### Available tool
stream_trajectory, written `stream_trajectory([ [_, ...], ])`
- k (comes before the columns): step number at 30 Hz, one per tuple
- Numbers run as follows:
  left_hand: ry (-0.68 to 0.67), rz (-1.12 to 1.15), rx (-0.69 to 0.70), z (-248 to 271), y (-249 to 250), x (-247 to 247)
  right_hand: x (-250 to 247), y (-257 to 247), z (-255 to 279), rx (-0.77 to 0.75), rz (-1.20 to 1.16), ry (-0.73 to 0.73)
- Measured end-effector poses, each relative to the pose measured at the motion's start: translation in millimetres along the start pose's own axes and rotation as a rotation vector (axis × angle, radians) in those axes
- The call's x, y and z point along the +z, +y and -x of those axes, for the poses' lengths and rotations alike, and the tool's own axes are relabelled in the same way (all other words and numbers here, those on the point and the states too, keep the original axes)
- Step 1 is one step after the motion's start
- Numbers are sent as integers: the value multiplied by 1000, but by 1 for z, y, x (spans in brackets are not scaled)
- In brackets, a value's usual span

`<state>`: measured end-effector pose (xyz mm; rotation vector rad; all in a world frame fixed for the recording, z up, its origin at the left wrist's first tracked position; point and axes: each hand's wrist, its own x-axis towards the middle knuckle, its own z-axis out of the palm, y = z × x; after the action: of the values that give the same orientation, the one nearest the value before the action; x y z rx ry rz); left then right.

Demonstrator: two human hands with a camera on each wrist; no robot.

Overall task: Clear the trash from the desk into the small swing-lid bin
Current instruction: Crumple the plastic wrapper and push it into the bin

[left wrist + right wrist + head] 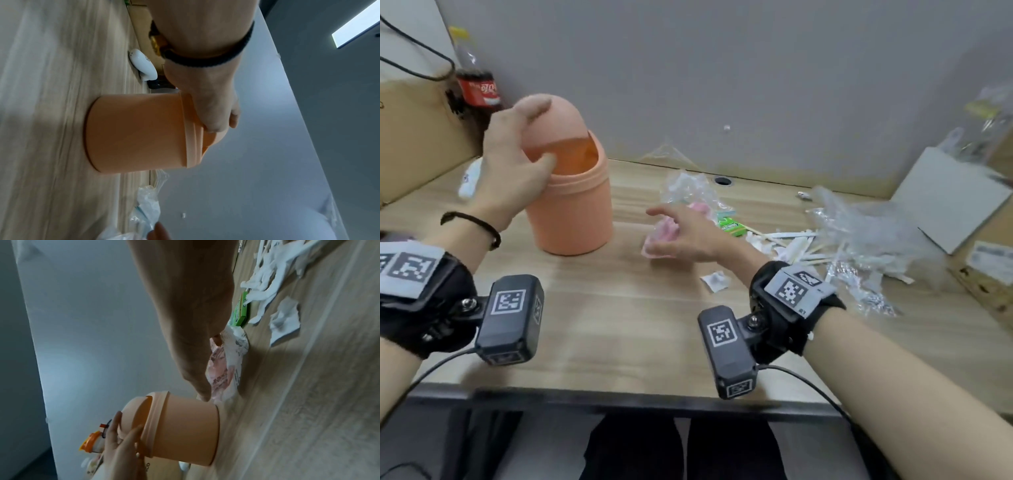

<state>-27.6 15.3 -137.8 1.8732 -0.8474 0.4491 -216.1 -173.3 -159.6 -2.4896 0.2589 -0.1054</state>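
One smooth peach plastic bin (571, 219), round with a domed top, stands on the wood-grain counter (619, 325). The left hand (513, 164) cups the dome, its thumb pressing the swing flap inward. The right hand (688, 236) pinches one crumpled pink-and-white wrapper (659, 240) just right of the bin. Beyond lie one flat green packet (731, 228), crinkled clear film (866, 233) and white paper strips (791, 236), too tangled to count.

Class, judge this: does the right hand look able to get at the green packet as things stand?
Probably yes. The green packet lies uncovered on the desk just beside the right hand, nothing between them, though that hand is at the pink wrapper.
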Motion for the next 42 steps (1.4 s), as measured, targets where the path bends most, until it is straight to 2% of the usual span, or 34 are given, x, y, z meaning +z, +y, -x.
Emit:
stream_trajectory([
  [5,24,48,23,1,13,-13,-1,5,-2,44,250,-85],
  [8,98,110,9,8,26,-17,-1,7,0,57,280,-67],
  [10,158,126,41,15,40,-16,-2,8,-1,27,257,-24],
  [11,143,160,72,20,49,-14,-3,8,-1,13,205,1],
  [12,82,217,102,25,57,-9,-5,7,-2,3,132,34],
  [14,-145,331,126,36,74,7,-12,2,-3,-24,-43,135],
  [17,-490,305,106,49,90,39,-31,-7,3,-102,-257,276],
  [19,-585,365,56,54,96,61,-40,-9,12,-115,-423,297],
  [22,-518,513,-89,54,105,88,-48,2,23,-88,-535,303],
  [27,-526,552,-159,55,104,127,-64,39,47,40,-555,311],
  [32,-368,633,-279,64,95,157,-103,87,78,278,-524,582],
  [35,-297,710,-376,70,88,167,-116,118,96,400,-381,790],
  [37,-296,765,-440,71,84,171,-116,132,103,499,-264,867],
  [42,-245,891,-460,67,83,168,-100,148,105,735,-136,675],
])
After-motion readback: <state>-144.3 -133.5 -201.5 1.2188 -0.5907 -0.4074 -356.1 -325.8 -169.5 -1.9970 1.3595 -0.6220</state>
